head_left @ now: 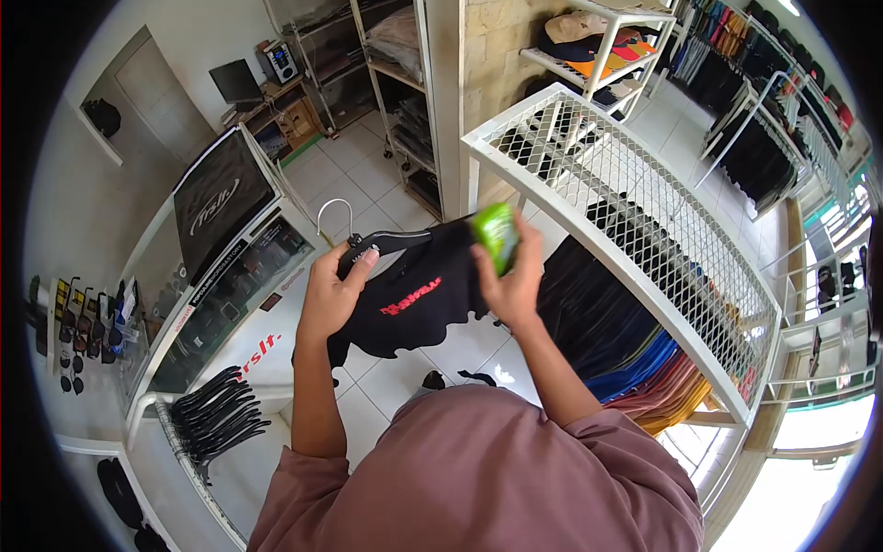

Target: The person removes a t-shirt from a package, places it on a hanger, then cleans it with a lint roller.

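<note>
A black T-shirt [391, 329] with red lettering across it hangs from a black hanger [400, 241] in front of me. My left hand [326, 290] is closed around the hanger near its centre, just below the metal hook [335, 201]. On the other side, my right hand [517, 281] grips a shiny bright-green packet-like item [497, 235], whose exact kind I cannot make out. It is held up at the shirt's right end and overlaps the fabric in view. Whether those fingers also touch the cloth is hidden.
Bare black hangers [221, 414] crowd a rail at the lower left. A glass display counter [230, 285] stands left, with sunglasses [81, 322] beyond it. To the right, a white mesh-topped rack [662, 221] holds hanging clothes [607, 340]. Caps sit on white shelves [598, 69] behind.
</note>
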Demonstrator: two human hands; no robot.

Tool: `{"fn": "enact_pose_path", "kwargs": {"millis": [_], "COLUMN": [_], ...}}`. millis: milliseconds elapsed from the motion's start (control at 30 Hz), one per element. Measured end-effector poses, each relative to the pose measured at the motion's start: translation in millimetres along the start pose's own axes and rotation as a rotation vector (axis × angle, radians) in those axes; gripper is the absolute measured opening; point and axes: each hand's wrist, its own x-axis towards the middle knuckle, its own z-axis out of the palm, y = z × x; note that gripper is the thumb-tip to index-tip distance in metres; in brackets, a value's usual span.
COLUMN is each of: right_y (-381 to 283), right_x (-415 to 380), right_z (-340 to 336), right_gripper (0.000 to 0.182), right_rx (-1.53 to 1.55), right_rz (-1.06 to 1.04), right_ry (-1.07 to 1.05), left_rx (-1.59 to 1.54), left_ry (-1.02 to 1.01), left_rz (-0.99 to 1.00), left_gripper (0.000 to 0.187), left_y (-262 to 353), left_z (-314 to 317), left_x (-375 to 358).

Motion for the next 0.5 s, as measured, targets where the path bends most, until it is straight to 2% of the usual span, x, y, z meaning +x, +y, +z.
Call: {"fn": "enact_pose_path", "kwargs": {"millis": [33, 100, 167, 233, 333, 367, 433, 500], "right_y": [-4.0, 1.0, 43.3, 63.5, 47.4, 34.1, 13.4, 4.0], "right_x": [-1.4, -5.1, -12.4, -12.4, -10.7, -10.1, -9.0, -1.4], "right_z": [7.6, 14.9, 31.7, 29.3, 18.2, 19.4, 21.7, 21.2], "right_gripper": [0.073, 0.074, 0.071, 0.066, 0.069, 0.073, 0.077, 0.076], "right_rx": [0.024, 0.03, -0.037, -0.129, -0.036, 0.054, 0.042, 0.025], "right_rz": [-0.128, -0.139, 0.061, 0.281, 0.136, 0.107, -0.121, -0.204], "right_ry": [-0.026, -0.095, 0.058, 0.167, 0.189, 0.15, 0.046, -0.015], "left_rx": [-0.004, 0.017, -0.093, -0.147, -0.2, -0.199, -0.201, -0.216], "left_ry": [-0.006, 0.008, 0.018, 0.075, 0.074, 0.074, 0.029, 0.0], "left_rz": [0.002, 0.075, -0.044, -0.052, -0.168, -0.175, -0.165, -0.147], "left_gripper": [0.028, 0.027, 0.027, 0.029, 0.033, 0.033, 0.034, 0.033], "left_y": [0.6, -0.4, -5.0, -4.2, -7.9, -7.1, -2.2, -2.6], "left_z": [2.5, 2.7, -5.1, -9.5, -17.0, -15.6, -9.2, -6.3], "left_x": [-0.5, -1.8, -4.1, -7.3, -9.3, -10.5, -9.6, -10.7]}}
